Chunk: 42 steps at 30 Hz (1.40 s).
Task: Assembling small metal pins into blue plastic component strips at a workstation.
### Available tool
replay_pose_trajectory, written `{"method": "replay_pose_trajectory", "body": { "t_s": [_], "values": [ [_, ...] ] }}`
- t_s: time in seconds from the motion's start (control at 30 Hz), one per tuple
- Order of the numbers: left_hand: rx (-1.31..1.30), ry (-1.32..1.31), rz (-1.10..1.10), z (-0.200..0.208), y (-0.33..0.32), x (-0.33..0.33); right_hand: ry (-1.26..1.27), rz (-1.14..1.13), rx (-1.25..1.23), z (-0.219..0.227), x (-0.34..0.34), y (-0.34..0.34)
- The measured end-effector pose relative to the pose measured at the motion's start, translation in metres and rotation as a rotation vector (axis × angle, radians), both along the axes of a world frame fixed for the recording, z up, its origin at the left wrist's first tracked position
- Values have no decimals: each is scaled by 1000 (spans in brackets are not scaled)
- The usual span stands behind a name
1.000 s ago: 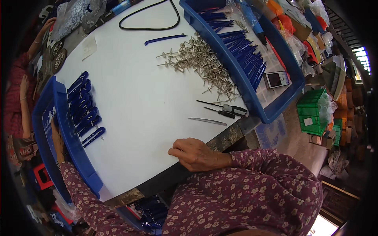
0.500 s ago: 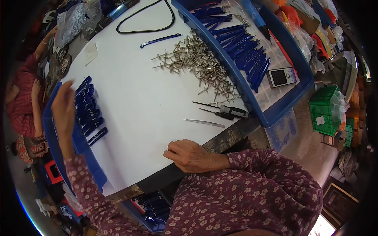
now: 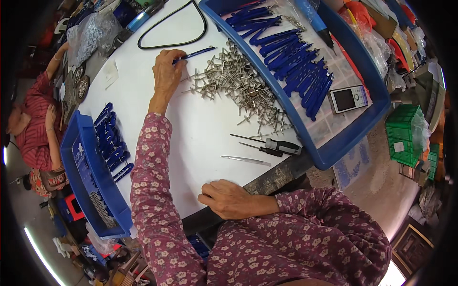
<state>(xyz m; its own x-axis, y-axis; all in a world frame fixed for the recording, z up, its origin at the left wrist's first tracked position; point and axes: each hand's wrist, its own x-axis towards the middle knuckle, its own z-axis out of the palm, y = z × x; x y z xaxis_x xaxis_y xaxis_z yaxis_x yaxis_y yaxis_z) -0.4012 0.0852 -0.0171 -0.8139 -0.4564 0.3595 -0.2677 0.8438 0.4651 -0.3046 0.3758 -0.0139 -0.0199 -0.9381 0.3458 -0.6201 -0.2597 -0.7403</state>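
My left hand (image 3: 168, 71) reaches to the far side of the white table, its fingers closed on the near end of a slim blue bar with metal fittings (image 3: 198, 53). The other end of the bar points right, toward a pile of silvery cross-shaped metal pins (image 3: 238, 83). At the near table edge rests my right hand (image 3: 224, 198), its fingers curled in; whether anything is inside them is hidden. To its right lie two screwdrivers (image 3: 281, 146) and tweezers (image 3: 245, 160).
A blue tray (image 3: 312, 148) at the right holds rows of blue bars and a phone (image 3: 349, 98). Blue pieces (image 3: 110, 138) line the left side beside a blue bin (image 3: 125, 224). A black cord loop (image 3: 202, 33) lies at the back. Another person (image 3: 38, 119) sits at the far left.
My left hand has moved from the blue pieces at the left over to the single blue bar and taken hold of it. The right hand has stayed at the table edge.
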Motion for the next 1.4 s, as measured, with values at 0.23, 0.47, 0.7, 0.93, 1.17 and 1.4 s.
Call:
{"method": "replay_pose_trajectory", "body": {
  "t_s": [0.23, 0.47, 0.7, 0.93, 1.17, 1.4],
  "values": [
    [-38, -119, 20, -4, -12, -2, 17, 19, 5, 0, -1, 1],
    [240, -49, -55, 1, -18, 10, 31, 17, 12, 4, -3, 0],
    [534, 21, -78, 26, -5, 27, 39, 8, -2, 5, -1, 0],
    [845, 202, -159, 39, 11, 36, 17, 10, -3, 4, -1, 0],
    [1352, 302, -238, 57, 37, 55, 45, 20, 2, 5, -2, 0],
    [1525, 341, -287, 63, 46, 78, 38, 24, -15, 2, 2, 0]
  ]
}}
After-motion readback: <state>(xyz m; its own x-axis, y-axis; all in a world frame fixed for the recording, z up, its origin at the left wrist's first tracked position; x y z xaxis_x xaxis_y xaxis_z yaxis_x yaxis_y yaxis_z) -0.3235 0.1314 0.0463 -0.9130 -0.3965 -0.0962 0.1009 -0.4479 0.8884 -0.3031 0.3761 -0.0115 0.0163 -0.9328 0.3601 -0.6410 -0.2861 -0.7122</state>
